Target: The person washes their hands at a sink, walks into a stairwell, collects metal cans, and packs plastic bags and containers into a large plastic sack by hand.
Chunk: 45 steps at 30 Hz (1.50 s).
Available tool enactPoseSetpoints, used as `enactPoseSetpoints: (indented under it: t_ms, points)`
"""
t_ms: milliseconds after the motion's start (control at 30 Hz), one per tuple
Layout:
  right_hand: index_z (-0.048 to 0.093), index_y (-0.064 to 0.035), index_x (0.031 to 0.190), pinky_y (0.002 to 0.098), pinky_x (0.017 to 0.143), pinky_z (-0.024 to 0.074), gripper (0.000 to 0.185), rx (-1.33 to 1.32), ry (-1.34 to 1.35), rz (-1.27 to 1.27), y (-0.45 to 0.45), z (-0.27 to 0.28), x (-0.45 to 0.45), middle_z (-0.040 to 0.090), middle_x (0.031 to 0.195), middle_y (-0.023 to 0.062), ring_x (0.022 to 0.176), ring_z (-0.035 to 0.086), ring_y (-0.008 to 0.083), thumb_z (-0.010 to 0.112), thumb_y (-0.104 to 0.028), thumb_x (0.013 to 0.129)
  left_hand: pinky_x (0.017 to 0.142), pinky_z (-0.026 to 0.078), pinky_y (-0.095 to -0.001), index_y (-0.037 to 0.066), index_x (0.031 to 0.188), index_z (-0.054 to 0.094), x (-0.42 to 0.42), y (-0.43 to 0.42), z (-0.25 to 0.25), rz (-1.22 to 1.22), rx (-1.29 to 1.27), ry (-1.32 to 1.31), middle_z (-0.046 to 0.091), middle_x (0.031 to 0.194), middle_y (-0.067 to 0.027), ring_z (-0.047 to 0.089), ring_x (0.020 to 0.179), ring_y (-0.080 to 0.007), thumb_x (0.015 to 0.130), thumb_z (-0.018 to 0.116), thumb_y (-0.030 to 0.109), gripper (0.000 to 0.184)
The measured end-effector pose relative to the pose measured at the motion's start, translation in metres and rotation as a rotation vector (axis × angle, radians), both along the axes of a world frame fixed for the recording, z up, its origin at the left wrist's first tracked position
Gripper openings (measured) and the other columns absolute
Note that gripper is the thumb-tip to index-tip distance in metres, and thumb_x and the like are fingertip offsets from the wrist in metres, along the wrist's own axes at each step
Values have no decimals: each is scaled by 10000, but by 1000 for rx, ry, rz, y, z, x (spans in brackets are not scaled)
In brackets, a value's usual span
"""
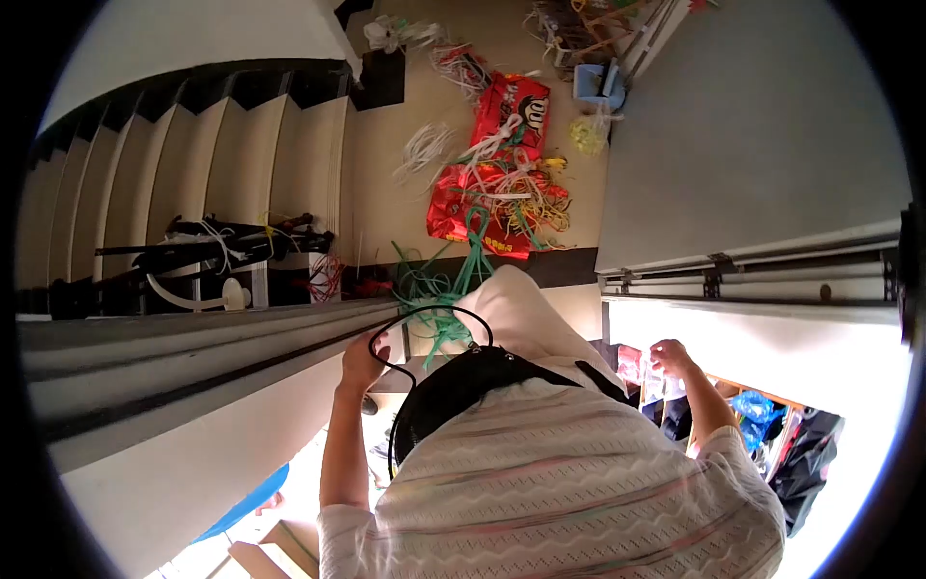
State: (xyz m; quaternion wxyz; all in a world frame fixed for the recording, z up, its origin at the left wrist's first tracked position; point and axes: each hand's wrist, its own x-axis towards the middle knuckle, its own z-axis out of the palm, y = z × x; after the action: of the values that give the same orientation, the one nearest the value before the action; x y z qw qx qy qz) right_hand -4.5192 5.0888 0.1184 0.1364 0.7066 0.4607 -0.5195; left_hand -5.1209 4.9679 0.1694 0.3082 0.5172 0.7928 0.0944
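My left hand (363,363) hangs by the edge of the left door frame, its fingers loosely bent and apart, with nothing visible in them. A black cable (388,359) loops in front of its fingertips. On my other side, my right hand (674,357) is raised with half-curled fingers and no object plainly held. Ahead, green straps (444,294) trail over the threshold beside my knee. Beyond them lie red printed bags (511,106) on the floor, with white straps (494,140) and yellow cords (540,210) tangled over them.
Stairs (183,159) rise at the left, with a bundle of black poles (217,241) on them. A grey door (752,125) stands at the right. Near it are a light-blue bin (596,89) and a clear bag (588,133). White strands (424,151) lie on the floor.
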Motion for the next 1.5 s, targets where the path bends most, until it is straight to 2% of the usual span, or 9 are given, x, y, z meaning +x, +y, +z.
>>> enactPoseSetpoints:
  t_ms: [100, 267, 500, 733, 767, 900, 1167, 1267, 1500]
  points:
    - [532, -44, 989, 235, 413, 457, 226, 95, 59, 208, 66, 3, -40, 597, 799, 75, 634, 613, 160, 503, -143, 788, 704, 449, -358, 85, 941, 566, 2, -26, -35, 97, -87, -11, 583, 848, -139, 563, 795, -278, 672, 585, 145, 276]
    - [526, -51, 1002, 236, 496, 449, 230, 85, 272, 72, 138, 32, -73, 587, 832, 43, 688, 594, 130, 503, -178, 812, 711, 451, -346, 88, 937, 576, 34, -17, -85, 105, -218, -76, 596, 802, -120, 574, 774, -256, 671, 575, 201, 289]
    - [513, -44, 1027, 235, 498, 436, 244, -58, 139, 92, 178, 33, -18, 584, 837, 48, 705, 584, 134, 496, -178, 824, 639, 468, -311, 67, 922, 585, 79, 55, -133, 97, -213, -169, 613, 753, -106, 595, 694, -209, 689, 563, 203, 271]
    - [513, -40, 1054, 246, 507, 428, 279, 6, 181, -120, 211, 17, -6, 586, 882, 91, 708, 574, 144, 506, -185, 815, 696, 455, -337, 79, 901, 604, 87, 126, -172, 185, -268, -285, 612, 818, -124, 588, 783, -248, 665, 575, 238, 286]
    - [517, -37, 1042, 245, 506, 430, 280, -6, 184, -98, 214, 17, -7, 588, 873, 84, 697, 573, 144, 526, -178, 800, 634, 463, -322, 78, 893, 609, 84, 129, -180, 156, -211, -283, 615, 744, -102, 596, 693, -226, 662, 571, 227, 278]
    - [533, -34, 1009, 245, 461, 414, 255, -45, 206, -91, 218, 7, -12, 593, 825, 55, 626, 568, 132, 538, -157, 787, 469, 434, -268, 74, 873, 610, 94, 142, -156, 447, -257, -465, 570, 598, -54, 533, 477, -117, 688, 562, 193, 225]
    - [545, -50, 960, 254, 457, 417, 199, -41, 235, -57, 237, -6, -21, 584, 795, 46, 633, 574, 136, 511, -132, 781, 400, 436, -250, 92, 973, 579, 77, 122, -159, 503, -570, -415, 593, 696, -51, 552, 506, -121, 702, 553, 164, 282]
    - [555, -57, 945, 248, 451, 413, 187, -58, 210, -83, 243, -10, -12, 588, 772, 39, 630, 570, 133, 501, -156, 796, 409, 436, -253, 85, 988, 570, 79, 148, -125, 552, -604, -345, 594, 710, -50, 546, 516, -119, 718, 536, 162, 283]
    - [533, -66, 988, 296, 464, 420, 219, -178, 42, 6, 297, 5, -50, 584, 812, 61, 641, 570, 166, 516, -161, 791, 389, 408, -241, 65, 974, 569, 37, 173, -136, 655, -399, -470, 583, 684, -52, 533, 503, -114, 720, 536, 132, 265]
